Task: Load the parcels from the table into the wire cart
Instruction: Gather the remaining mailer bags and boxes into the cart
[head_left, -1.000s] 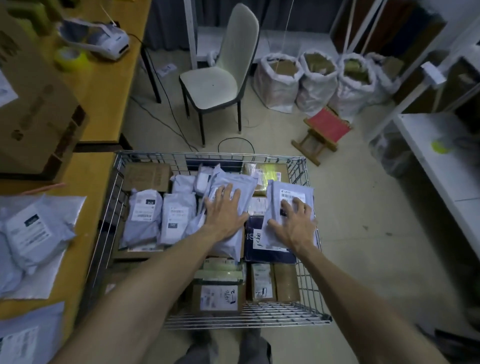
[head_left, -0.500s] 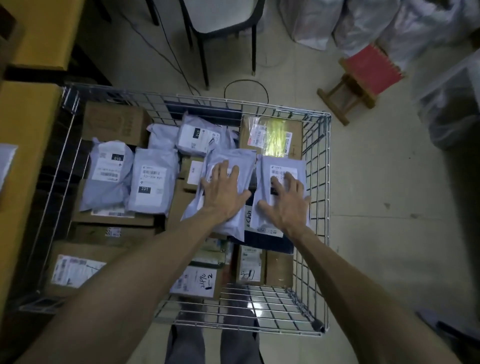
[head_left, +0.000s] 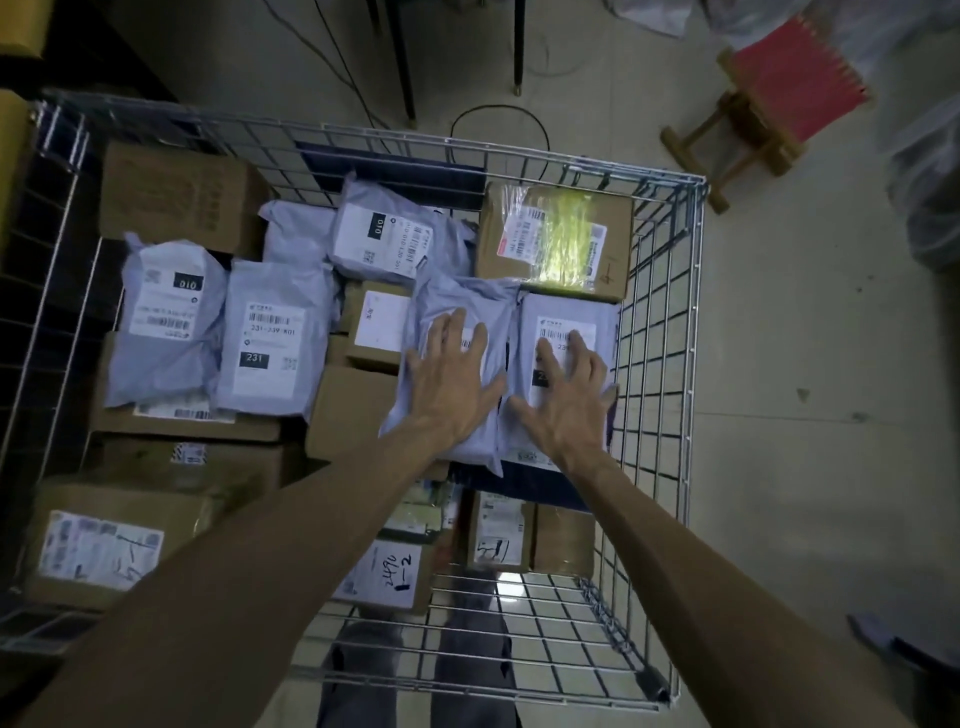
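The wire cart stands in front of me, filled with grey mailer bags and brown boxes. My left hand lies flat with spread fingers on a grey mailer near the cart's right side. Beside it, my right hand presses flat on a second grey mailer that lies against the right wire wall. Both mailers rest on top of other parcels. The table shows only as a yellow sliver at the far left.
A brown box with a shiny yellow-taped label sits just behind the two mailers. More grey mailers and boxes fill the cart's left half. A small wooden stool with a red seat and chair legs stand on the floor beyond.
My view has tipped down and closer over the cart, so the table and chair have left the frame. Both hands stay flat on the same two mailers.
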